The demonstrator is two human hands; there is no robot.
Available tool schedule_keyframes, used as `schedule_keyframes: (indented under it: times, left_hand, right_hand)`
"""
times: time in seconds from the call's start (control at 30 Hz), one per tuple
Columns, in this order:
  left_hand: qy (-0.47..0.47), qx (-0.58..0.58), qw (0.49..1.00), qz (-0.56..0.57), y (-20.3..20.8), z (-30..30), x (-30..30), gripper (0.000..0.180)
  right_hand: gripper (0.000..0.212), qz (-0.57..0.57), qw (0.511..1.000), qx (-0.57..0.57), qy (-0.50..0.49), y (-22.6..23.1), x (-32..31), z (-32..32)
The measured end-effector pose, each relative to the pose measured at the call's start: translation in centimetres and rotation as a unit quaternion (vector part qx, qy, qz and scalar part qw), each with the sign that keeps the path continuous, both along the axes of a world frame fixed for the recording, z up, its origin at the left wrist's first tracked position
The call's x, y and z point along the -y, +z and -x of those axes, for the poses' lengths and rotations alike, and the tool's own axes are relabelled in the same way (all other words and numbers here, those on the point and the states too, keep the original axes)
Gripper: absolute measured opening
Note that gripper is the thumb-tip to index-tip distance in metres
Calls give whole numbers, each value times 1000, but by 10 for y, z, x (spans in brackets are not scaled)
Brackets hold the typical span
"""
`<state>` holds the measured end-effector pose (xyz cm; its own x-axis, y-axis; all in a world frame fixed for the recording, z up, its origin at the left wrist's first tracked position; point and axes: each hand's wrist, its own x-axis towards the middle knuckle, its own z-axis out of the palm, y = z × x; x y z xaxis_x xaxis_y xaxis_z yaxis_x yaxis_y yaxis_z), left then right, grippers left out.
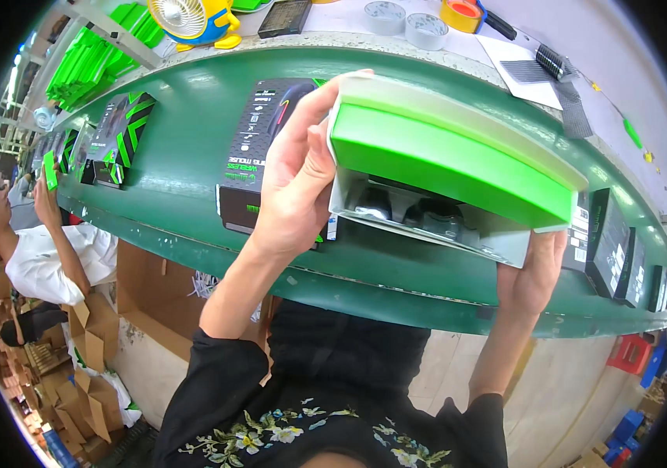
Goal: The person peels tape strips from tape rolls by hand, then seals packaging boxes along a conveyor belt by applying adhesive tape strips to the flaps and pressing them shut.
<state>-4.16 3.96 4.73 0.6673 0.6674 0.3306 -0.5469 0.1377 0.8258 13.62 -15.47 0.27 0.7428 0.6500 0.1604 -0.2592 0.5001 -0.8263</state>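
Note:
Between my two hands I hold a product box (497, 243) tilted up, its open side toward me. A bright green insert (442, 160) fills the upper part of the opening. Below it, dark glossy items (427, 214) show inside; I cannot tell exactly what they are. My left hand (296, 175) grips the box's left end, thumb at the edge of the opening. My right hand (534, 261) closes on the lower right corner, its fingers partly hidden behind the box. Just behind my left hand, a black mouse box (244, 156) lies on the green conveyor belt (181, 148).
More black boxes stand at the left (119, 140) and right (608, 242) of the belt. Tape rolls (427, 33), a yellow-blue fan (189, 19) and a black brush (549, 61) lie on the far ledge. A co-worker (49, 249) at left holds a green piece. Cardboard boxes (154, 292) stand below.

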Motion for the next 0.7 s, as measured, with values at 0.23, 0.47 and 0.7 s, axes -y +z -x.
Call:
schedule_keyframes:
  times: [0.23, 0.47, 0.7]
  left_hand:
    - [-102, 64, 990, -77, -32, 1, -21, 17]
    - [-74, 39, 979, -188, -35, 14, -30, 21]
    - [-42, -35, 957, -285, 1, 25, -31, 33]
  right_hand:
    - [44, -86, 970, 170, 149, 5, -23, -27]
    - [34, -72, 957, 212, 185, 9, -12, -28]
    - [65, 134, 901, 408, 68, 58, 9, -15]
